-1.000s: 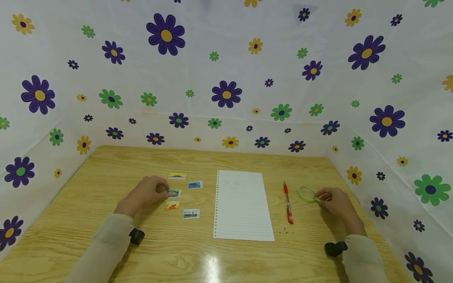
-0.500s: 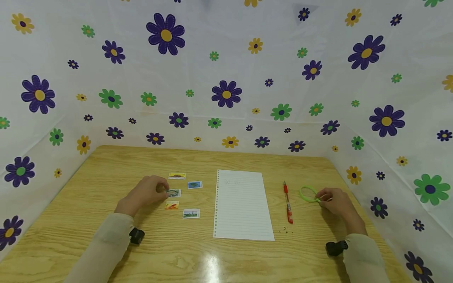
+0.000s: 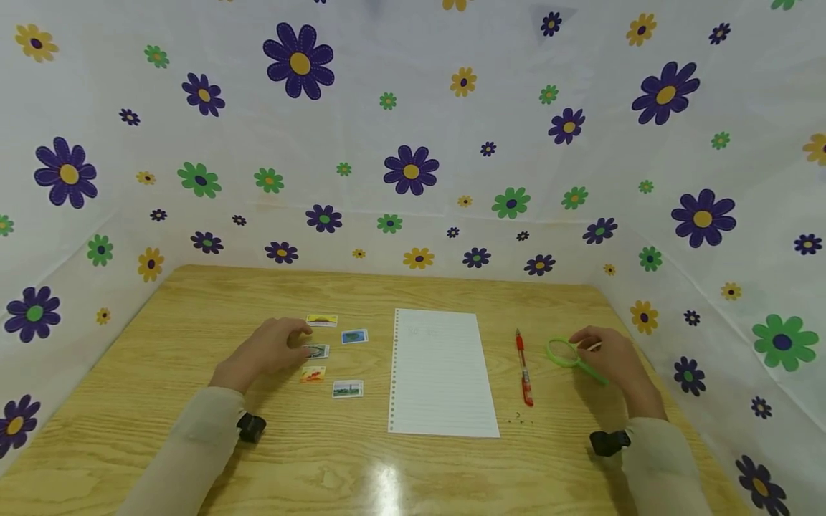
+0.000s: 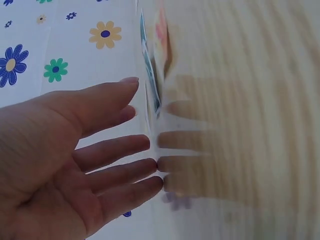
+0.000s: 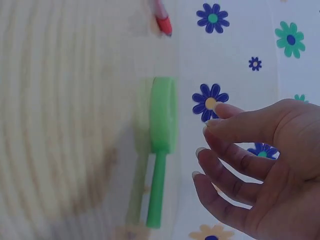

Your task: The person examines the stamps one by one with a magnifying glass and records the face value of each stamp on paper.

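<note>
My loose left hand (image 3: 272, 345) holds nothing beside postage stamps (image 3: 354, 336), probably spread so each shows, and my empty right hand (image 3: 609, 352) hovers near the green magnifying glass (image 5: 161, 135) at right.

Surroundings: Ruled Sheet, Red Pen, Floral Cloth

White cloth (image 3: 361, 43) printed with flowers fills the upper frame of the head view and runs down both sides. The print includes a large purple flower (image 3: 299, 62) at upper centre-left, a yellow flower (image 3: 36, 43) at upper left and a green flower (image 3: 783, 342) at right. A crease crosses the cloth at mid-height.

The wood-grained table (image 3: 452, 473) occupies the lower frame, with a bright glare spot (image 3: 387, 480) at bottom centre. A ruled sheet (image 3: 444, 374), punched along its left edge, lies right of centre; faint marks (image 3: 422, 332) near its top are illegible. A red pen (image 3: 523, 367) lies just beside it, narrow end toward the top. Dark specks (image 3: 518, 416) are scattered below the pen.
</note>
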The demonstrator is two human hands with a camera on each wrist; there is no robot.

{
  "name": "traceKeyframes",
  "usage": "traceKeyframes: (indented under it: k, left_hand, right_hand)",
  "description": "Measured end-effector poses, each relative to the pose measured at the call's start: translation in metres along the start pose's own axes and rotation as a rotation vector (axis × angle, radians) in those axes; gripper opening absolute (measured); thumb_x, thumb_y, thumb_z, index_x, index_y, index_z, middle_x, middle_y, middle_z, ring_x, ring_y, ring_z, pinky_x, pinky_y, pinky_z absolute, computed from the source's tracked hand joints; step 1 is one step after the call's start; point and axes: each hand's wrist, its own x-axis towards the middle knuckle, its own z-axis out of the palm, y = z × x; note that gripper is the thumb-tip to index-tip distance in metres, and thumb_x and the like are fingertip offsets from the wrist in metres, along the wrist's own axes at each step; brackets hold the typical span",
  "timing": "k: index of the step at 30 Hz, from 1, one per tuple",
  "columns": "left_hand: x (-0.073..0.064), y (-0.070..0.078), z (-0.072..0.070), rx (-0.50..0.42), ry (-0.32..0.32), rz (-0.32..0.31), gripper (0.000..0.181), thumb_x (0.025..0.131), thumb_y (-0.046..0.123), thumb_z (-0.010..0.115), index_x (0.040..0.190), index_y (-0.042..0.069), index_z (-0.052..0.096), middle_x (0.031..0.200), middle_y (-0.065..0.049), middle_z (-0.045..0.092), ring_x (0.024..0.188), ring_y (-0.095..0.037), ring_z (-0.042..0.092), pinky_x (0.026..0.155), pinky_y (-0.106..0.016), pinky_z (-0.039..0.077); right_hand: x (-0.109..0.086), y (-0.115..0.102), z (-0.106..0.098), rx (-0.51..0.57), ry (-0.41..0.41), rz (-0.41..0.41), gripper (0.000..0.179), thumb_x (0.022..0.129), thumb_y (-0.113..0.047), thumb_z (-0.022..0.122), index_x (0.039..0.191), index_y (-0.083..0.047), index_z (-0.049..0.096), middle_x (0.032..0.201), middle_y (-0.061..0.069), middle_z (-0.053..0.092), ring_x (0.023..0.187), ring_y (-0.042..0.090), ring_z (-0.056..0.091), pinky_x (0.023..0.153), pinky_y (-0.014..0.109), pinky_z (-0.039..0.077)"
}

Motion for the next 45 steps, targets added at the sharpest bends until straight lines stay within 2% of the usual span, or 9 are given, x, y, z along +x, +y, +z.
traceKeyframes:
  k: [3,8,11,15,20,24,30,37,45]
  left_hand:
    - [0.001,0.011,-0.001,0.012,0.004,0.040,0.037,0.098,0.019,0.071,0.131,0.003,0.066,0.135,-0.022,0.067,0.126,-0.041,0.061,0.107,-0.061,0.047]
    - [0.005,0.036,0.005,0.026,0.001,0.147,0.039,0.098,0.018,0.071,0.133,0.003,0.065,0.135,-0.020,0.068,0.127,-0.041,0.063,0.107,-0.058,0.049]
    - [0.009,0.052,0.014,0.028,-0.007,0.204,0.038,0.097,0.019,0.072,0.132,0.004,0.066,0.133,-0.017,0.070,0.123,-0.037,0.066,0.106,-0.055,0.051]
    - [0.016,0.073,0.029,0.013,-0.037,0.235,0.038,0.096,0.017,0.073,0.132,0.004,0.067,0.133,-0.013,0.071,0.123,-0.033,0.067,0.106,-0.051,0.052]
    - [0.024,0.097,0.046,0.031,-0.072,0.273,0.037,0.095,0.013,0.074,0.130,0.004,0.069,0.133,-0.012,0.071,0.125,-0.032,0.066,0.107,-0.049,0.051]
    - [0.027,0.110,0.058,0.059,-0.111,0.274,0.039,0.095,0.014,0.074,0.132,0.003,0.068,0.136,-0.013,0.069,0.129,-0.032,0.064,0.110,-0.047,0.050]
    - [0.027,0.122,0.067,0.099,-0.145,0.230,0.045,0.092,0.020,0.078,0.133,0.007,0.068,0.139,-0.011,0.066,0.134,-0.033,0.058,0.114,-0.047,0.045]
    - [0.027,0.126,0.070,0.135,-0.165,0.199,0.043,0.091,0.021,0.080,0.131,0.007,0.070,0.137,-0.009,0.068,0.130,-0.029,0.059,0.112,-0.045,0.047]
    - [0.029,0.127,0.072,0.112,-0.177,0.184,0.039,0.091,0.019,0.080,0.127,0.006,0.072,0.134,-0.010,0.069,0.127,-0.029,0.061,0.108,-0.045,0.049]
  right_hand:
    - [0.005,-0.012,-0.001,-0.006,-0.008,-0.035,0.015,0.095,-0.001,0.067,0.109,0.003,0.072,0.099,0.023,0.073,0.087,0.035,0.069,0.079,0.052,0.058]
    - [0.015,-0.028,0.006,0.016,-0.018,-0.116,0.013,0.095,-0.001,0.068,0.107,0.002,0.073,0.097,0.021,0.074,0.087,0.034,0.069,0.080,0.052,0.058]
    - [0.021,-0.038,0.013,0.021,-0.042,-0.152,0.012,0.095,-0.001,0.068,0.105,0.002,0.074,0.096,0.020,0.074,0.087,0.033,0.069,0.081,0.051,0.058]
    - [0.029,-0.050,0.023,0.010,-0.079,-0.182,0.011,0.093,0.003,0.068,0.103,0.002,0.074,0.096,0.021,0.074,0.086,0.033,0.069,0.080,0.050,0.059]
    - [0.038,-0.060,0.035,-0.022,-0.128,-0.173,0.013,0.091,0.005,0.070,0.102,0.001,0.074,0.096,0.021,0.074,0.084,0.032,0.069,0.079,0.049,0.059]
    - [0.044,-0.063,0.042,-0.053,-0.173,-0.152,0.019,0.090,0.008,0.065,0.103,-0.001,0.075,0.098,0.021,0.074,0.087,0.032,0.068,0.078,0.047,0.059]
    - [0.049,-0.064,0.046,-0.100,-0.203,-0.106,0.028,0.090,0.010,0.058,0.103,-0.004,0.077,0.100,0.021,0.073,0.090,0.034,0.067,0.082,0.050,0.058]
    - [0.051,-0.070,0.047,-0.152,-0.214,-0.072,0.025,0.095,0.008,0.057,0.102,-0.005,0.077,0.101,0.019,0.073,0.087,0.031,0.063,0.088,0.053,0.057]
    - [0.054,-0.073,0.048,-0.161,-0.232,-0.076,0.023,0.094,0.009,0.056,0.095,-0.004,0.075,0.101,0.018,0.073,0.093,0.033,0.063,0.095,0.055,0.054]
